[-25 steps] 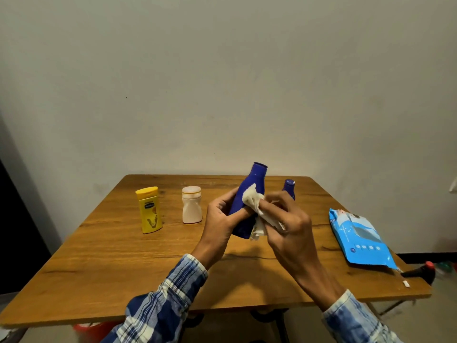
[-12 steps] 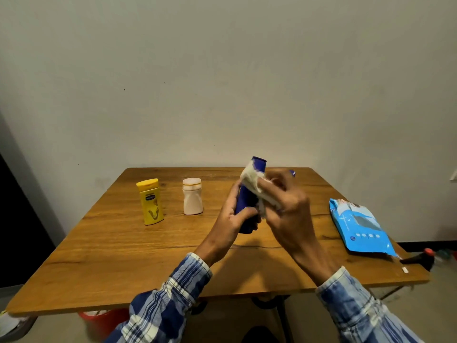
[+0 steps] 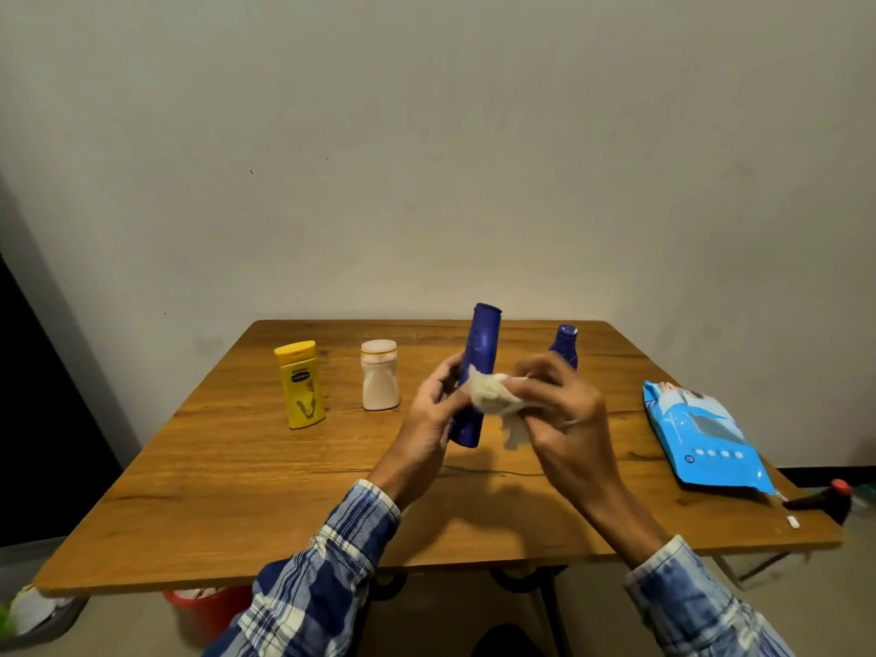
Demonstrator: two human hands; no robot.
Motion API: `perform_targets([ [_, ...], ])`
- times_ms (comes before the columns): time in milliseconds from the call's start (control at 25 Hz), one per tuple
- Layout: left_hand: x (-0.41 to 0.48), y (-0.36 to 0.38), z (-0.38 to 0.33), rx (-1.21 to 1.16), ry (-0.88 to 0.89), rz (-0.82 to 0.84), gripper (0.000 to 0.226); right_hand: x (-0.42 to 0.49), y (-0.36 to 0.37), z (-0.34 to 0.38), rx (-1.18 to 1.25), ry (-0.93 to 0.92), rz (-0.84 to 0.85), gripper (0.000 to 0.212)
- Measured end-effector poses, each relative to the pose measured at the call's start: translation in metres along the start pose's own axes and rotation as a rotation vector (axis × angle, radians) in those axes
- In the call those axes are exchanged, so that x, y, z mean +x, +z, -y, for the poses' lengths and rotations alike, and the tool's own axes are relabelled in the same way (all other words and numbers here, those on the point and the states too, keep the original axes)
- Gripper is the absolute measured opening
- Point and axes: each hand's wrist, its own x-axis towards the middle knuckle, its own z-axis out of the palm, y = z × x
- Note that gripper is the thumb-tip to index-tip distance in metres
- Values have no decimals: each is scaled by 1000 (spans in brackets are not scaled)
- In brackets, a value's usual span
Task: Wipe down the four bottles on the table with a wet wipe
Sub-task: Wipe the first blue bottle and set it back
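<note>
Both clenched | left grip (image 3: 429,419) grasps tall blue bottle (image 3: 483,343) (slightly tilted) | right grip (image 3: 569,419) clutches wipe (image 3: 493,400)

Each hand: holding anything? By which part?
Left hand grips the tall blue bottle around its lower half. Right hand pinches the crumpled wet wipe in its fingers, apparently against the bottle's middle.

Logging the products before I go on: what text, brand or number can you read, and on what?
Nothing reads clearly.
Yellow bottle: dark oval label, too blurred.
Wipes pack: round badge and print, too small.
Tall blue bottle: any print too faint.
</note>
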Motion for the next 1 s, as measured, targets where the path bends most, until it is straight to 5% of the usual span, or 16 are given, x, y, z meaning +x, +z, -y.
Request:
perform_targets([
  [80, 0, -2, 1, 172, 64, -29, 56, 10, -11, 2, 75, 123, -181, 28],
  [200, -4, 3, 0, 282, 144, -89, 62, 24, -20, 8, -19, 32, -279, 27],
  [480, -11, 15, 4, 291, 235, -78, 64, 6, 14, 12, -525, -272, 124, 40],
  [640, -16, 16, 4, 344, 184, -17, 63, 29, 2, 10, -424, -62, -105, 39],
  [800, -17, 13, 3, 278, 145, -33, 62, 17, 11, 17, -516, -282, 104, 38],
  [920, -17, 12, 5, 292, 142, 12, 62, 34, 1, 11, -413, -61, -98, 36],
  [1000, -17, 12, 6, 284, 137, -2, 59, 28, 14, 19, -500, -132, -11, 34],
])
